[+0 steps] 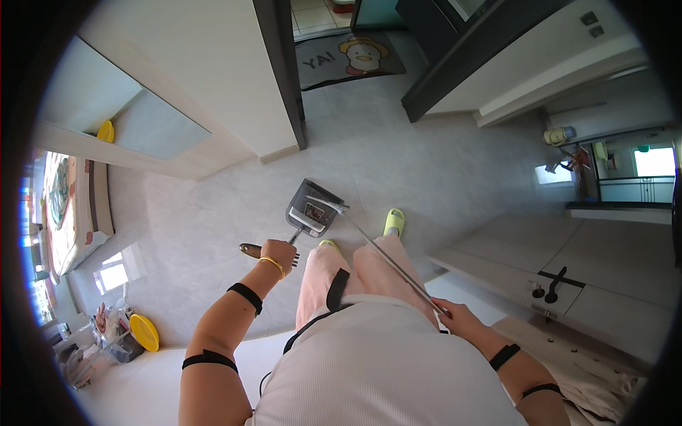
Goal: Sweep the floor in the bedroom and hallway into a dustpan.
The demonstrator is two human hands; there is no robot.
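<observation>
My left hand (278,254) is closed around the handle (249,249) of a dark grey dustpan (318,193), just left of my legs. White comb teeth (307,219) line the pan near its handle side. A small dark piece (314,212) shows in the pan; I cannot tell what it is. My right hand (459,317), at my right hip, grips the upper end of a metal broom stick (391,261). The stick slants down across my legs to a narrow broom head (326,203), seen over the dustpan's right part. Whether they touch is unclear.
Grey tiled floor (213,223) surrounds my yellow-green slippers (394,221). Ahead, a duck-print mat (346,58) lies in a dark-framed doorway. A bed (80,207) stands left, with a yellow basin (144,333) and plastic bags (114,335) below it. A door with a black handle (555,285) is right.
</observation>
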